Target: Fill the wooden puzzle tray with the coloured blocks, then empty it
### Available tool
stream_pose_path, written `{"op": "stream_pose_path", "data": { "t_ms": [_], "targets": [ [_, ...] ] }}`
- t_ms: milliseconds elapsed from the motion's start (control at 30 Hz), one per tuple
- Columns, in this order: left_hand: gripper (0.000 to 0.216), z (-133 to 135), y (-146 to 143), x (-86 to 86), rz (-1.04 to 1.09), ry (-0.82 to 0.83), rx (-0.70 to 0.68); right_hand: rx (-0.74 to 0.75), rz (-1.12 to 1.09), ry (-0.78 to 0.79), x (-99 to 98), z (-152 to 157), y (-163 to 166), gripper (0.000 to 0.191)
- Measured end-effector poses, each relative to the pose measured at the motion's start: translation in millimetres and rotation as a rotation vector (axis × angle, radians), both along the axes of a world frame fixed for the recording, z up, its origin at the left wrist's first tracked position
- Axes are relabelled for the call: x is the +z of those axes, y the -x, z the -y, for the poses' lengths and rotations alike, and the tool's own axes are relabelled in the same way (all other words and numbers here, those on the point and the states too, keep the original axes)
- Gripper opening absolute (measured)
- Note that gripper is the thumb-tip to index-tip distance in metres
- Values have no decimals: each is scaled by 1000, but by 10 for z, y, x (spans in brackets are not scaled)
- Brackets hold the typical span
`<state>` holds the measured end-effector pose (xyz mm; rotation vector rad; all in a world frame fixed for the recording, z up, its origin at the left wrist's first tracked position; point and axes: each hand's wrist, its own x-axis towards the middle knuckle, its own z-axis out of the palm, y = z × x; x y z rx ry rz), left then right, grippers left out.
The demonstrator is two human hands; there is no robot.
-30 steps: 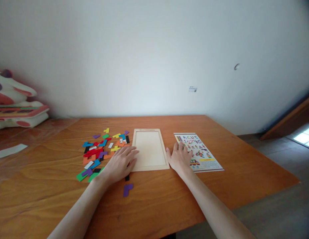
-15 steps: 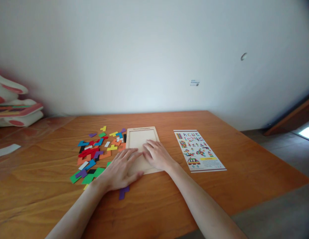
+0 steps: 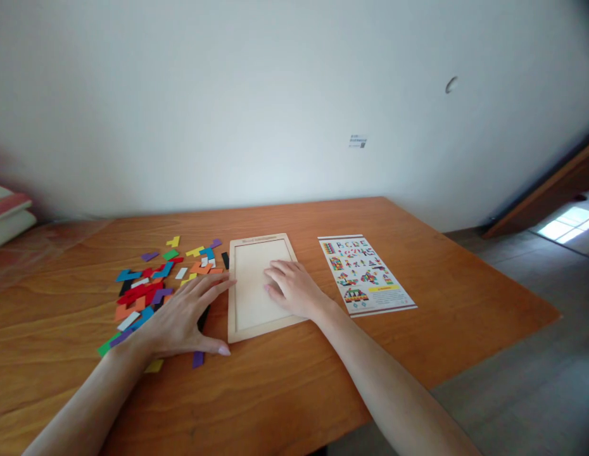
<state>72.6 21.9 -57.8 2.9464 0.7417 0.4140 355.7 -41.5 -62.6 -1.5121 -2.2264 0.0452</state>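
A pale wooden puzzle tray [image 3: 249,285], shallow and framed, lies flat on the table with no pieces in it. My right hand [image 3: 294,288] rests over the tray's right part, fingers slightly bent and holding nothing. Over the near right side of a pile of coloured puzzle pieces [image 3: 147,288] is my left hand [image 3: 183,313]. Its thumb and fingers are spread, with the fingertips at the tray's left edge. Several pieces under that hand are hidden. A purple piece [image 3: 198,359] shows below its thumb.
A printed pattern sheet [image 3: 368,275] lies right of the tray on the wooden table [image 3: 285,392]. The white wall [image 3: 228,107] rises behind the table. Part of a red-and-white object [image 3: 9,215] stands at far left. The table's right edge drops to the floor.
My left hand has moved left off the tray and spread its thumb wide. My right hand stays on the tray. The camera view has turned slightly right.
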Motion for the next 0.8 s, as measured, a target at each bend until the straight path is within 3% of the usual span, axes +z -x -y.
{"op": "stream_pose_path", "data": {
  "t_ms": [133,267,467,567,800],
  "targets": [
    [90,-44,83,-21,26,-28,62,-10,-2,17,32,17,42,27],
    [96,21,92,67,12,-50,13,-8,8,46,71,53,66,28],
    [67,67,81,199,-129,83,85,30,-7,37,46,97,63,53],
    [60,76,71,203,-131,136,84,51,19,94,33,110,73,56],
    [71,105,147,247,-126,234,107,82,7,105,45,94,33,52]
  ]
}}
